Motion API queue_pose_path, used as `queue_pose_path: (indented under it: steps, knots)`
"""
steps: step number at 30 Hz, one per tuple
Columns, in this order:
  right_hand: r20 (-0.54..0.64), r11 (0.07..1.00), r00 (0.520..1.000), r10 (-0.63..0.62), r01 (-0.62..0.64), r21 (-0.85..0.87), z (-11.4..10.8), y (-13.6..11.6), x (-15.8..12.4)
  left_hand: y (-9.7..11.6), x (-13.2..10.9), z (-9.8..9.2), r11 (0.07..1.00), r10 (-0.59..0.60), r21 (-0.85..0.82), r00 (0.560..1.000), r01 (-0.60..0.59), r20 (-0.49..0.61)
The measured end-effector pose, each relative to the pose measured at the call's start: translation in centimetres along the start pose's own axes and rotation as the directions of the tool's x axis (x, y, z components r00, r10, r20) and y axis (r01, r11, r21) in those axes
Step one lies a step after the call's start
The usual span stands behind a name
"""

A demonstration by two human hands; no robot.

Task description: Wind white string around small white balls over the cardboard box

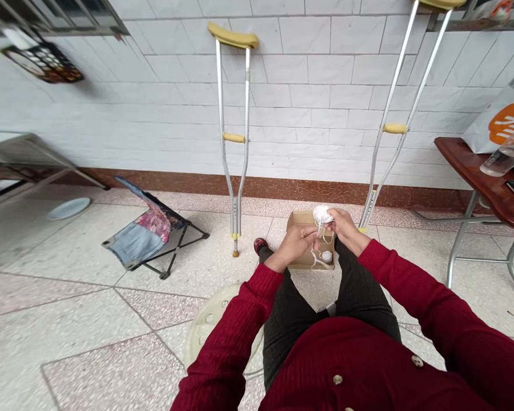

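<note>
A ball of white yarn (322, 214) is held up over the cardboard box by my right hand (344, 224), whose fingers wrap its right side. Just left of it and a little lower, my left hand (298, 242) pinches a loose white strand running from the ball. Below both hands the open cardboard box (302, 219) lies on the floor between my feet. Inside it are a smaller white ball (326, 257) and some loose white strands.
Two crutches (235, 138) (394, 129) lean on the tiled wall. A folding chair (141, 240) stands at left, a round pale stool (201, 319) near my left leg, and a brown table (475, 165) at right with a bag and a cup.
</note>
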State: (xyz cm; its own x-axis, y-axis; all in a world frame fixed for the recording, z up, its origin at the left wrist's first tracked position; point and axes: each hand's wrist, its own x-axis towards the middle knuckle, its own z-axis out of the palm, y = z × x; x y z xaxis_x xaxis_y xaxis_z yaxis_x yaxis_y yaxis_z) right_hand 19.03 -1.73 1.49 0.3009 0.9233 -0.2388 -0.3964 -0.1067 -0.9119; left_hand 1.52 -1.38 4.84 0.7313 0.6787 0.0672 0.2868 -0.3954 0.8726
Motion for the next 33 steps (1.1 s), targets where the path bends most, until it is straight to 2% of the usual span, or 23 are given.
queue_pose_path:
  steps: [4,9,11,13,15,17,19,21,23,24,26,29,31,33]
  knots:
    - [0.149,0.979,0.989,-0.008,-0.023,0.205,1.2,-4.1,0.0,-0.7,-0.7,0.1,0.991,0.020,-0.135,1.000,-0.019,0.003]
    - [0.345,0.963,0.939,0.000,-0.093,0.254,1.8,-9.3,-1.8,-0.9,-1.1,-1.1,0.997,0.035,-0.074,0.998,-0.030,0.057]
    - [0.372,0.965,0.928,-0.012,-0.086,0.248,2.0,-10.2,-2.3,-0.2,-1.1,-1.3,0.996,0.052,-0.071,0.997,-0.048,0.060]
    - [0.335,0.962,0.942,-0.033,-0.061,0.266,2.3,-10.3,-2.3,0.6,-1.1,-0.9,0.995,0.063,-0.081,0.994,-0.056,0.090]
    - [0.256,0.952,0.966,-0.041,-0.039,0.302,2.6,-10.0,-2.4,1.1,-1.4,-0.1,0.993,0.075,-0.101,0.986,-0.060,0.148]
    - [0.247,0.948,0.969,0.003,-0.082,0.309,2.7,-9.4,-2.9,0.8,-1.6,0.6,0.992,0.081,-0.105,0.980,-0.063,0.179]
    - [0.355,0.960,0.930,0.099,-0.183,0.212,2.6,-8.6,-4.2,-0.1,-1.7,0.8,0.997,0.055,-0.064,0.989,-0.046,0.138]
    - [0.468,0.968,0.857,0.216,-0.249,0.009,2.1,-7.2,-6.0,-1.4,-1.5,0.2,0.999,0.013,0.030,0.999,-0.014,0.039]
    - [0.489,0.949,0.813,0.315,-0.258,-0.182,1.3,-5.3,-7.4,-2.4,-1.1,-0.8,0.986,0.031,0.162,0.999,-0.025,-0.040]
    - [0.467,0.934,0.812,0.349,-0.264,-0.239,0.8,-4.1,-7.9,-2.6,-0.9,-1.3,0.969,0.069,0.242,0.995,-0.052,-0.065]
    - [0.413,0.916,0.827,0.383,-0.284,-0.282,-0.4,-1.7,-8.0,-2.6,-0.6,-2.0,0.912,0.164,0.392,0.983,-0.121,-0.078]
    - [0.269,0.902,0.894,0.357,-0.256,-0.347,-2.1,1.2,-6.6,-1.8,-0.1,-1.8,0.854,0.214,0.494,0.976,-0.164,-0.045]
    - [0.175,0.883,0.959,0.222,-0.121,-0.452,-2.8,2.3,-5.3,-1.3,0.2,-1.0,0.866,0.164,0.479,0.986,-0.143,-0.001]
    - [0.111,0.830,0.994,-0.014,0.073,-0.553,-3.0,2.5,-3.9,-0.9,0.4,-0.3,0.906,0.077,0.416,0.997,-0.077,0.017]
